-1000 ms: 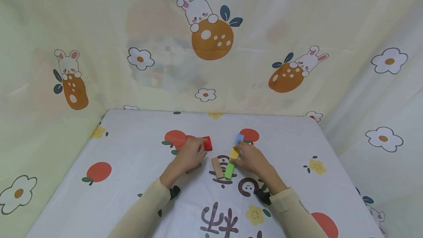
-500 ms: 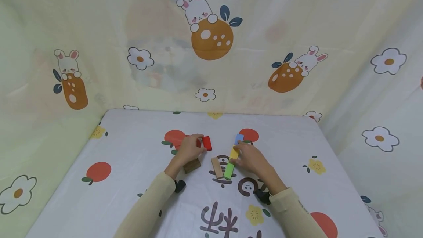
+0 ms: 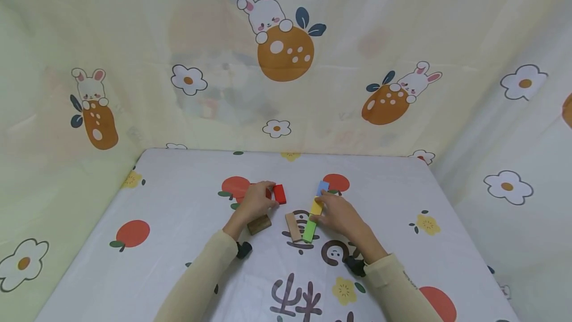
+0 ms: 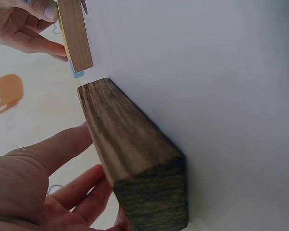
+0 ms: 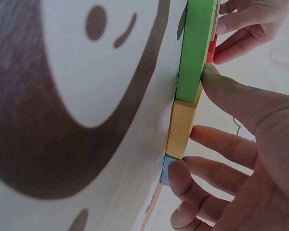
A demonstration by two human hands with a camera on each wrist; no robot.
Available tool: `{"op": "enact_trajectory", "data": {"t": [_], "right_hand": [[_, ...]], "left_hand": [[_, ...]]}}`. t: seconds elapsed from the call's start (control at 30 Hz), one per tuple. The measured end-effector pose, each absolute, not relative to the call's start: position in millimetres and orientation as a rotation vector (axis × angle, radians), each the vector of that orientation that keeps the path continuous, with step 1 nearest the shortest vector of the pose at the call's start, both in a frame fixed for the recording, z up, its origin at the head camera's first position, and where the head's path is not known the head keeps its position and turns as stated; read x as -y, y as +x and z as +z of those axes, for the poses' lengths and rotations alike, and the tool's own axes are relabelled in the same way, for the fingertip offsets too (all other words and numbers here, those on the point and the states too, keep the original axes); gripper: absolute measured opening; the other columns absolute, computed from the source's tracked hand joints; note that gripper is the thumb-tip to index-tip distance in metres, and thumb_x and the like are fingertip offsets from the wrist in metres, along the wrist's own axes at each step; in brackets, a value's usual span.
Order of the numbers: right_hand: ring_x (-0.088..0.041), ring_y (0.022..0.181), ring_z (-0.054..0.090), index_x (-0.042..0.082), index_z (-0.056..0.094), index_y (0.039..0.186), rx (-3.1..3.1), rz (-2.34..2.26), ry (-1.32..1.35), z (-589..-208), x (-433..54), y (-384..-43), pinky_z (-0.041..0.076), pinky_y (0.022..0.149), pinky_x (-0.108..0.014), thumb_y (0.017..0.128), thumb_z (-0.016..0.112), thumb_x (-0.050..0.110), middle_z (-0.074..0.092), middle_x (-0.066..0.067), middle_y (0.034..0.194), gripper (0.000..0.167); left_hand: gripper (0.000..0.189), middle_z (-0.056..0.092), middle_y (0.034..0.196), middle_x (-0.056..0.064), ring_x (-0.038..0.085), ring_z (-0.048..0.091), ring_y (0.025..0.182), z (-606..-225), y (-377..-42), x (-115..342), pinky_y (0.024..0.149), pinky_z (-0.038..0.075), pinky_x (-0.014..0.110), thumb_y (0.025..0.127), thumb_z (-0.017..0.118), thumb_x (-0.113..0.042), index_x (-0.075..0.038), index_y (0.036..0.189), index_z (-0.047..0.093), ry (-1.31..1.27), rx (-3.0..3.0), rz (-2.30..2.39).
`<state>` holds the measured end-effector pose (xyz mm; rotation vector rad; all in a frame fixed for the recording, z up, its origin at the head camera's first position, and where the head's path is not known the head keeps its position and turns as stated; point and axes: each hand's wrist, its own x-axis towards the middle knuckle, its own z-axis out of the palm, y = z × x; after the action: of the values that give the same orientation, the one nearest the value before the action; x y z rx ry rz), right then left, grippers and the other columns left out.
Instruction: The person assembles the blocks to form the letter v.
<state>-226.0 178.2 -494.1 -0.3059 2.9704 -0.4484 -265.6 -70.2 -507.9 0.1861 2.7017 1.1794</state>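
With thumb and fingertips at its two ends, my left hand pinches a red block on the table. A dark brown wooden block lies beside that hand, large in the left wrist view and hiding the fingertips there. Blue, yellow and green blocks form a straight slanted row, end to end. My right hand holds the row around the yellow block, its thumb by the green joint and its fingers toward the blue one. A light wooden block stands left of the green block, their near ends close together.
A white cloth printed with fruit and flowers covers the table. Behind it hangs a pale curtain with rabbit prints, and another curtain side closes off the right.
Compared with a second ago, my left hand has shifted slightly right and up, uncovering the dark brown block. The right hand and the coloured row have stayed put.
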Motion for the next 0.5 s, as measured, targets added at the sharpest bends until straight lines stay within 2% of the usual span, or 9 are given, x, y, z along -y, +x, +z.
{"op": "enact_trajectory", "data": {"t": [0.5], "right_hand": [[-0.042,0.147,0.052,0.003,0.068,0.139,-2.983,-0.45,-0.322,-496.5,-178.2,-226.3,0.046,0.119,-0.056,0.088,0.087,0.036,0.054,-0.022,0.159,0.064]], "left_hand": [[0.055,0.072,0.124,0.016,0.027,0.058,0.107,-509.1,-265.1,67.9,0.089,0.057,0.041,0.092,0.077,-0.01,-0.002,0.145,0.063,0.287,-2.805,1.109]]}}
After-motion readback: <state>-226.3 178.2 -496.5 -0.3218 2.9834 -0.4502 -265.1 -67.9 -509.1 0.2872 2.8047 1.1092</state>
